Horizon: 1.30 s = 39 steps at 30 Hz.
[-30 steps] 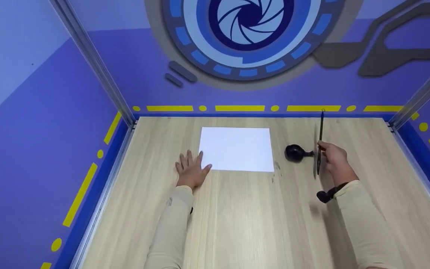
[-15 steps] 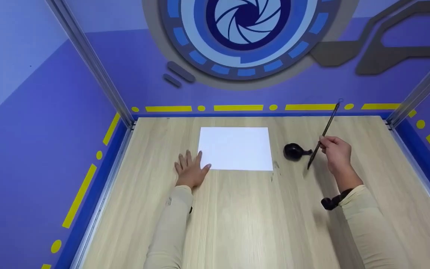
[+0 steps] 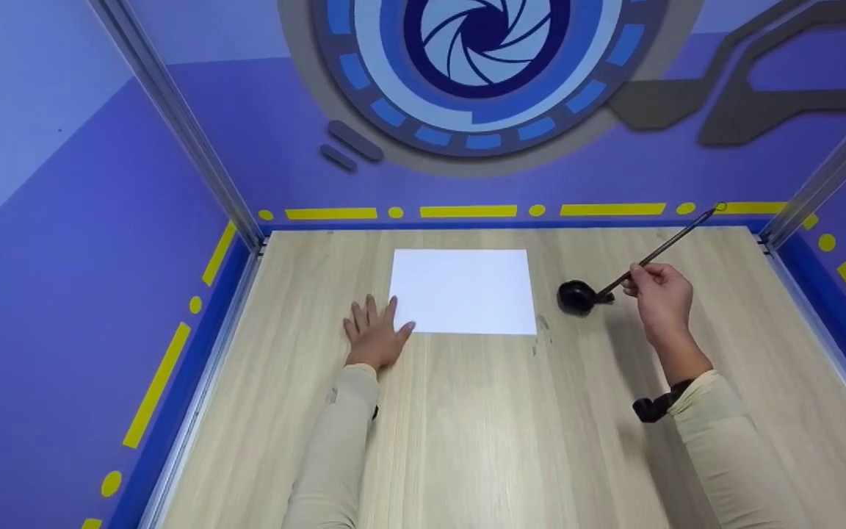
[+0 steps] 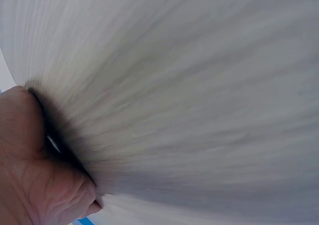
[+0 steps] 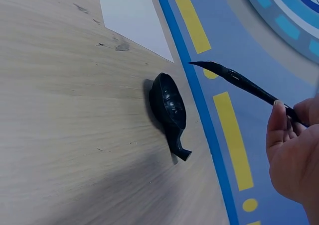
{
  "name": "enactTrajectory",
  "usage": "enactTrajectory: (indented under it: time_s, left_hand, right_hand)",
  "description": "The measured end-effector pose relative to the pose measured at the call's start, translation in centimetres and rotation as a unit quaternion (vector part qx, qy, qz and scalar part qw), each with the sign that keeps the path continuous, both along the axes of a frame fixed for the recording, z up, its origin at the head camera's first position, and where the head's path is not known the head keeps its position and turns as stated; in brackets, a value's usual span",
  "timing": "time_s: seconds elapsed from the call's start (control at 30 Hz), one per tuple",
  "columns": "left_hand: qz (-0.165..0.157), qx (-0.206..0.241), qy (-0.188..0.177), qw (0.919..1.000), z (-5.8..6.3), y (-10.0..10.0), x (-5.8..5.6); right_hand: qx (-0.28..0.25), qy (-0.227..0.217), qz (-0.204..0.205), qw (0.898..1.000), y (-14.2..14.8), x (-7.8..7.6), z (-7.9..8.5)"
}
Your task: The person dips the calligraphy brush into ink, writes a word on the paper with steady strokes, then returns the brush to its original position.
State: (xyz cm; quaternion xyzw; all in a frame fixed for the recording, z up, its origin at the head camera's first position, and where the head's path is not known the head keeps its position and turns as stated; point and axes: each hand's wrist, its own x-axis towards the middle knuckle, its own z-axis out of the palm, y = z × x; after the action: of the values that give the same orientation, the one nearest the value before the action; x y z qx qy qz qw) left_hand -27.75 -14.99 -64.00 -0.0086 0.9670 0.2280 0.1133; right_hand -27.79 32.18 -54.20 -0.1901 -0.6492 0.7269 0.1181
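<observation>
A sheet of white paper (image 3: 467,290) lies on the wooden table. My left hand (image 3: 377,339) rests with spread fingers at its lower left corner, index finger and thumb on the sheet's edge. In the left wrist view only the heel and side of that hand (image 4: 30,170) show, low on the tabletop. My right hand (image 3: 665,301) pinches a black writing brush (image 3: 676,239) by its handle, bristles pointing left and down. In the right wrist view the pointed brush tip stays apart from a small black ink dish (image 5: 167,103) with a short handle, which stands right of the paper.
Dark ink smudges (image 5: 122,47) mark the wooden table (image 3: 467,426) between paper and dish. A blue back wall (image 3: 478,191) with yellow dashes rises behind the table, and side walls stand left and right with metal corner posts (image 3: 195,139).
My right hand has tilted the brush from nearly upright to a slant, its looped end swinging right and its tip left to over the dish. The left hand and paper have kept their places.
</observation>
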Motion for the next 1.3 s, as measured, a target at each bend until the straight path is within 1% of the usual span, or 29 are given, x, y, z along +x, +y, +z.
enactTrajectory:
  time_s: [0.1,0.2,0.33,0.4,0.5,0.57,0.63,0.77,0.87,0.9,1.07,1.3]
  left_hand:
    - [-0.001,0.002,0.003,1.0,0.0,0.0,0.0]
    - [0.001,0.006,0.006,1.0,0.0,0.0,0.1]
    - [0.005,0.012,0.008,0.9999,0.1,0.0,0.2]
    - [0.006,0.015,0.002,0.9999,-0.2,-0.1,0.1]
    - [0.004,0.013,-0.006,0.9999,-0.5,-0.2,-0.2]
    - [0.005,0.012,-0.012,0.9999,-0.6,-0.2,-0.3]
    - [0.006,0.009,-0.011,0.9999,-0.2,-0.1,-0.2]
    - [0.005,0.02,-0.005,0.9998,0.1,0.0,0.1]
    - [0.004,0.021,-0.001,0.9998,0.3,0.1,0.3]
    - [0.006,0.016,-0.001,0.9999,0.6,0.1,0.4]
    - [0.005,0.016,0.005,0.9998,0.7,0.1,0.5]
    - [0.006,0.014,-0.002,0.9999,0.5,0.2,0.3]
  right_hand:
    - [-0.013,0.017,-0.018,1.0,-0.2,0.1,0.1]
    - [-0.019,0.023,-0.032,0.999,-0.2,0.2,0.1]
    - [-0.009,0.025,-0.042,0.999,0.1,0.1,-0.7]
    - [0.002,0.029,-0.045,0.999,0.2,0.0,-1.4]
    - [0.009,0.029,-0.042,0.999,0.4,-0.1,-2.2]
    - [0.003,0.026,-0.038,0.999,0.4,-0.1,-2.6]
    - [-0.008,0.018,-0.035,0.999,0.4,-0.1,-2.8]
    - [-0.03,0.008,-0.036,0.999,0.1,0.0,-3.1]
    - [-0.04,0.004,-0.036,0.999,-0.3,0.2,-3.2]
    - [-0.043,0.003,-0.035,0.998,-0.5,0.2,-3.1]
    - [-0.059,0.004,-0.033,0.998,-1.3,0.3,-3.0]
    - [-0.05,-0.004,-0.034,0.998,-1.7,0.4,-3.1]
